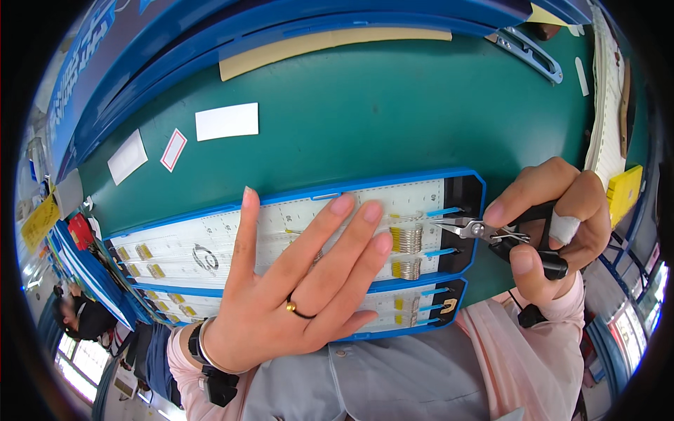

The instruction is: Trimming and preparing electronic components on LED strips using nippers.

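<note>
My left hand lies flat with fingers spread over a long blue-framed case, whose white ruled inside carries fine clear lines. A black ring is on one finger. In my right hand are small spring-handled snips with black handles. Their narrow metal tips reach over the case's right end, beside a blue peg and a row of shiny wire-like loops with yellow ends. A second loop bundle sits nearer me. White tape wraps one right finger. Part of the case is hidden under my left hand.
Another narrow blue-framed case lies nearer me, against the first. White paper slips and a red-edged label rest on the green tabletop. At the back right is a blue-handled cutter; a yellow block stands right.
</note>
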`<state>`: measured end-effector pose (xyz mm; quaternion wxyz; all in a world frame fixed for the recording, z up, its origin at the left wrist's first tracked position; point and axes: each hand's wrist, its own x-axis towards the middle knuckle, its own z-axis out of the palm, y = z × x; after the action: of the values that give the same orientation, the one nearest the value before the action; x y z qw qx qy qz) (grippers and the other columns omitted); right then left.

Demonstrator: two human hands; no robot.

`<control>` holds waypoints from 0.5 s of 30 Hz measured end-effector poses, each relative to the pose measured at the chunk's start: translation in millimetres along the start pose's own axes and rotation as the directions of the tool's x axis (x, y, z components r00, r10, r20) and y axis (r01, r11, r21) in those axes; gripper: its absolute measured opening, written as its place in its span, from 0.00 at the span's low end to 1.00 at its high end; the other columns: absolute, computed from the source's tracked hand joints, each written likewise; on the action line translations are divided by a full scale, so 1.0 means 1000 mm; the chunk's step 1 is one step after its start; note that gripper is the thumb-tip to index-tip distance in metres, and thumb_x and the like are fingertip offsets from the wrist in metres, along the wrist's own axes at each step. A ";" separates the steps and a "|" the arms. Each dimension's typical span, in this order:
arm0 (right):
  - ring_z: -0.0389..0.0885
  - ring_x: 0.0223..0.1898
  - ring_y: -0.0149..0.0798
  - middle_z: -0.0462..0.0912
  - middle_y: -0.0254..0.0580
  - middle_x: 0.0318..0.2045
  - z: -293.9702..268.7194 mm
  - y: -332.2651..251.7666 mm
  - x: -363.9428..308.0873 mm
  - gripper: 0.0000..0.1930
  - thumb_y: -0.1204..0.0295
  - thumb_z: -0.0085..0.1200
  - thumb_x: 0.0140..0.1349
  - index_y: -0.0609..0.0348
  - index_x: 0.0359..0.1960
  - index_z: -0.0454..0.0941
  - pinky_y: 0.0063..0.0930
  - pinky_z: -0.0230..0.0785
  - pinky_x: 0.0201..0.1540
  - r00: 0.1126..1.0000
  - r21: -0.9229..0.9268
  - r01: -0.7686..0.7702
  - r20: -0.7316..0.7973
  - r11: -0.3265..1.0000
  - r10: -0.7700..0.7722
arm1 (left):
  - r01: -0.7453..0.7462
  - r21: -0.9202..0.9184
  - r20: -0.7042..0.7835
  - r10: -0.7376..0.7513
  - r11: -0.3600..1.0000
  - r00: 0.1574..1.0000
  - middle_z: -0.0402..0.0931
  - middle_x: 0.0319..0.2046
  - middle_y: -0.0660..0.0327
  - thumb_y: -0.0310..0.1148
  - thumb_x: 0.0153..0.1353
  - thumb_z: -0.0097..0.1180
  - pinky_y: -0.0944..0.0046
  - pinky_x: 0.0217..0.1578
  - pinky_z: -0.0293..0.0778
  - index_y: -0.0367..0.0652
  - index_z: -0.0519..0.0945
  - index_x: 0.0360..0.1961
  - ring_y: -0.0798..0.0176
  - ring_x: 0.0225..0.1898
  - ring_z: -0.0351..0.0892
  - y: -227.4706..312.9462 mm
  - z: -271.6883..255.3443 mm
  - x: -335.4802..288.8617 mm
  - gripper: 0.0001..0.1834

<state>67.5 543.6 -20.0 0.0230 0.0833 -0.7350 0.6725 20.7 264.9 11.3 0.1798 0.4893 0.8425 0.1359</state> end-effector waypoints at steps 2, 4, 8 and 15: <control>0.77 0.30 0.31 0.83 0.56 0.36 -0.001 0.000 0.003 0.19 0.72 0.64 0.56 0.51 0.32 0.60 0.19 0.71 0.33 1.000 0.005 0.028 -0.003 1.000 -0.028 | -0.017 -0.036 -0.115 0.013 0.999 0.993 0.72 0.64 0.56 0.54 0.57 0.63 0.20 0.64 0.53 0.43 0.76 0.61 0.47 0.67 0.68 0.000 0.005 -0.003 0.36; 0.77 0.30 0.31 0.83 0.56 0.36 0.000 -0.003 0.005 0.20 0.72 0.65 0.55 0.51 0.32 0.60 0.20 0.72 0.35 0.999 0.010 -0.034 0.027 0.999 0.034 | -0.002 -0.007 -0.127 0.001 1.000 0.992 0.72 0.64 0.57 0.56 0.58 0.62 0.20 0.64 0.53 0.43 0.77 0.61 0.46 0.67 0.67 0.000 0.006 -0.002 0.36; 0.77 0.30 0.32 0.83 0.57 0.36 0.000 -0.002 0.003 0.20 0.73 0.65 0.54 0.52 0.32 0.60 0.21 0.73 0.35 0.999 0.006 -0.043 0.026 0.999 0.043 | 0.017 0.049 -0.036 -0.015 0.999 0.999 0.72 0.65 0.59 0.59 0.57 0.61 0.21 0.65 0.52 0.43 0.78 0.60 0.46 0.70 0.64 -0.002 0.004 0.003 0.38; 0.77 0.26 0.32 0.84 0.56 0.34 -0.002 0.002 0.006 0.20 0.74 0.66 0.54 0.52 0.32 0.60 0.20 0.72 0.31 0.998 -0.021 -0.024 0.053 0.999 0.025 | 0.039 0.048 0.006 -0.039 0.998 0.999 0.71 0.65 0.61 0.61 0.58 0.59 0.23 0.65 0.52 0.45 0.78 0.61 0.45 0.70 0.63 -0.001 0.005 0.002 0.37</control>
<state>61.5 545.0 -21.3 -0.0040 0.0917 -0.7432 0.6627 20.8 266.7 6.0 0.1733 0.4775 0.8543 0.1104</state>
